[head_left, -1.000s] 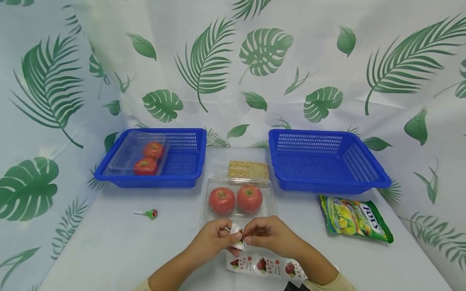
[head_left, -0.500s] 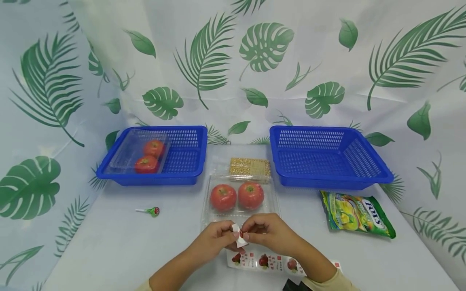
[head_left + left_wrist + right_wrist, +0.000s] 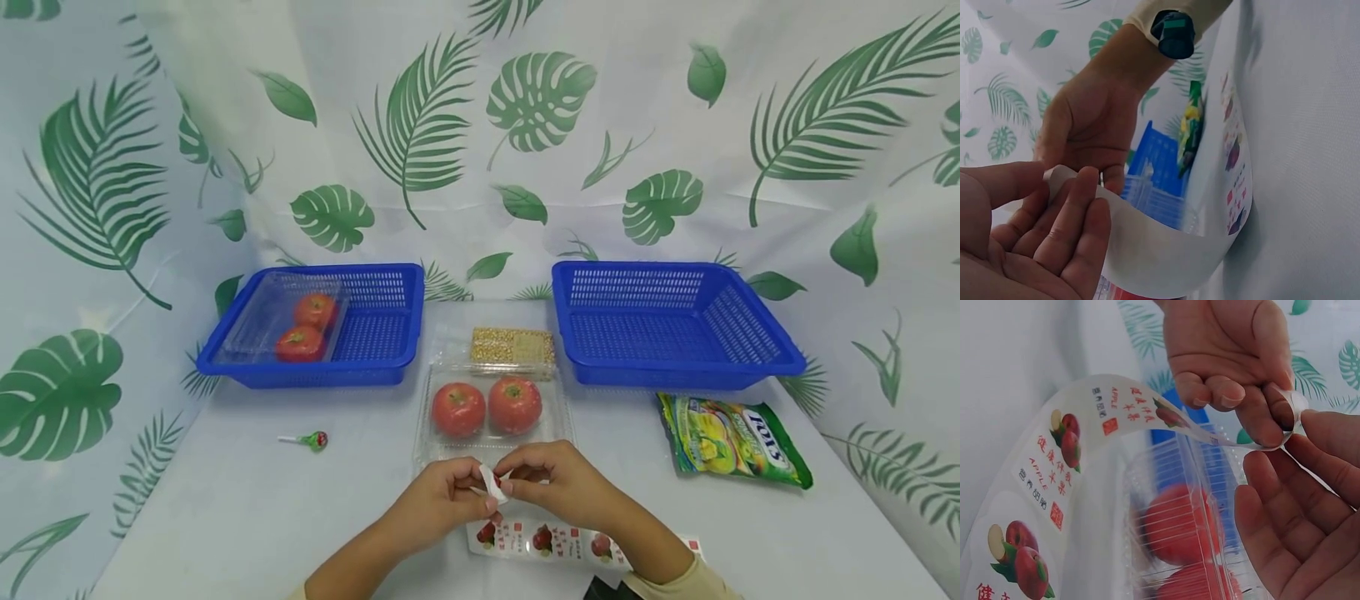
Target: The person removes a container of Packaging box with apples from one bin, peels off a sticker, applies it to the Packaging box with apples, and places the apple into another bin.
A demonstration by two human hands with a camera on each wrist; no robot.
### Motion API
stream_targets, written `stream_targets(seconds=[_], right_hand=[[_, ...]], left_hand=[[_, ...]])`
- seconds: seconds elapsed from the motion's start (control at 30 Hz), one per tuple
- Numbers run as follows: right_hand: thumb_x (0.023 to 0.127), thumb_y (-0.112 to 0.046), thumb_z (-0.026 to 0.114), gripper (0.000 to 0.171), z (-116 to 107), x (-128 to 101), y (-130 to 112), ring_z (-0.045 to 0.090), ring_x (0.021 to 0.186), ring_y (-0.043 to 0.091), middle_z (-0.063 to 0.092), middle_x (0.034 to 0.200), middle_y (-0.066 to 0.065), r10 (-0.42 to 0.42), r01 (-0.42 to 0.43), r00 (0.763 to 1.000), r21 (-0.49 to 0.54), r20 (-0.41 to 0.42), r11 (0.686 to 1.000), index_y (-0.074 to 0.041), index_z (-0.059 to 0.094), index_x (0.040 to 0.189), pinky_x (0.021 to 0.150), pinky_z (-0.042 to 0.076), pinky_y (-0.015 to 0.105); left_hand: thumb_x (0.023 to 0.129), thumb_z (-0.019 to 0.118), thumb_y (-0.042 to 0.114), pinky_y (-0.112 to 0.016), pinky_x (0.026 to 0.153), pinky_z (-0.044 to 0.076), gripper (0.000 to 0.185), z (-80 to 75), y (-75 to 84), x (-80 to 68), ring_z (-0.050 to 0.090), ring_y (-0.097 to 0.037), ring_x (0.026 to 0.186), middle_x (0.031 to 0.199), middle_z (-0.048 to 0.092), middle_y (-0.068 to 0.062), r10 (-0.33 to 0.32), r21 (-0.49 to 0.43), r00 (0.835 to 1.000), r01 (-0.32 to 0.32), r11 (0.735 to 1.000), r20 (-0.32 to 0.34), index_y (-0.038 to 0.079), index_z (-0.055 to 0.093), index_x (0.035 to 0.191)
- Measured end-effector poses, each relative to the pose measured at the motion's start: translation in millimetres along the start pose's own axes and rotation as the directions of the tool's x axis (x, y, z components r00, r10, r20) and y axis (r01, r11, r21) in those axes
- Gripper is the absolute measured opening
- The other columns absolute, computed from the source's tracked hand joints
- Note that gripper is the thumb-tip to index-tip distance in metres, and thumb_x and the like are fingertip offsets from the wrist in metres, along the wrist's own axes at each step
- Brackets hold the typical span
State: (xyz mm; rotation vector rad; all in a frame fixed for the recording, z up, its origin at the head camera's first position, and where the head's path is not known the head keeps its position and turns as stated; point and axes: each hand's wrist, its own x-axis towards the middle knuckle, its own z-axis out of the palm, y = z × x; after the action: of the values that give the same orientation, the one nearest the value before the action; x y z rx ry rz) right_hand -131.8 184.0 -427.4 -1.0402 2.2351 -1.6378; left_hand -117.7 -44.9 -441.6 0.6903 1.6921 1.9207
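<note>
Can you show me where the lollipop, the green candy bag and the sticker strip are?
lollipop (image 3: 312, 439), head view, on its wrapped head.
green candy bag (image 3: 731, 440), head view, middle of its front.
sticker strip (image 3: 1054, 469), right wrist view, on a printed apple label.

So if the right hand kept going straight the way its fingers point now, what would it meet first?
The right hand points toward the left hand, so it would probably meet that hand's fingertips first, across the sticker strip both pinch. Depth is hard to judge.
</note>
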Motion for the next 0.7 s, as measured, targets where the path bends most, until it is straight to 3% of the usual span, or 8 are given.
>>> stream_targets(seconds=[0.4, 0.47, 0.7], right_hand=[[0.088, -0.025, 0.074, 0.026, 0.7, 1.2, -1.1, 0.067, 0.085, 0.014, 0.070, 0.102, -0.005, 0.078, -0.075, 0.995, -0.048, 0.069, 0.996, -0.014, 0.071, 0.112, 0.078, 0.056, 0.032], [0.088, -0.025, 0.074, 0.027, 0.8, 1.2, -1.6, 0.067, 0.085, 0.013, 0.070, 0.102, -0.006, 0.086, -0.081, 0.993, -0.057, 0.077, 0.995, -0.015, 0.071, 0.113, 0.078, 0.055, 0.032], [0.089, -0.027, 0.073, 0.027, 2.3, 1.7, -1.6, 0.067, 0.085, 0.014, 0.070, 0.102, -0.006, 0.087, -0.083, 0.993, -0.052, 0.081, 0.995, -0.015, 0.071, 0.113, 0.077, 0.056, 0.033]], left_hand=[[0.091, 0.066, 0.004, -0.042, 0.081, 0.055, 0.012, -0.2, 0.6, -1.0, 0.068, -0.015, 0.083, 0.091, 0.069, -0.014, -0.019, 0.118, 0.998, 0.026, 0.993, -0.061, -0.006, 0.064, 0.097], [0.091, 0.065, 0.004, -0.040, 0.080, 0.056, 0.012, -0.5, 0.4, -1.2, 0.068, -0.014, 0.084, 0.092, 0.069, -0.013, -0.011, 0.124, 0.998, 0.017, 0.992, -0.056, -0.006, 0.064, 0.097], [0.096, 0.061, 0.008, -0.052, 0.085, 0.050, 0.021, -0.7, 2.3, -2.2, 0.068, -0.016, 0.088, 0.096, 0.069, -0.020, 0.019, 0.080, 1.000, -0.019, 0.997, -0.001, -0.011, 0.062, 0.104]])
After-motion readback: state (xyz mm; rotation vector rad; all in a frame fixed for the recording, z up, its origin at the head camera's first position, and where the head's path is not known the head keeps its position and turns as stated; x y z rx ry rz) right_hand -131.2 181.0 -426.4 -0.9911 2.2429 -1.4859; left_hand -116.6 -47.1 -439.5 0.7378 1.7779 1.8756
